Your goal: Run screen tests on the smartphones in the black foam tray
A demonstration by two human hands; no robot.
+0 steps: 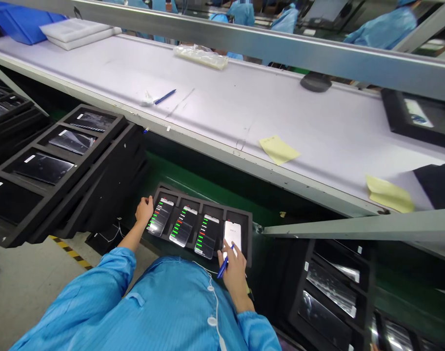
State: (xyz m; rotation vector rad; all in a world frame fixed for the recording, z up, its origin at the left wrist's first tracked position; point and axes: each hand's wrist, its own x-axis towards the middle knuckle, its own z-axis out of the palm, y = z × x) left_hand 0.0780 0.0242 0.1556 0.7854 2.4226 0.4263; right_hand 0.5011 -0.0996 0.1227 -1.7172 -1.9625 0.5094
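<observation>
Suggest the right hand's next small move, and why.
Probably a tap on the rightmost smartphone with a right-hand fingertip: its screen is white, whereas the other three smartphones show dark screens with green and red text. That hand, holding a blue pen, has fingers over the white screen's lower part; the left hand is at the black tray's left edge.

Single head-worn view, facing forward and down, tray (248, 231) close below
</observation>
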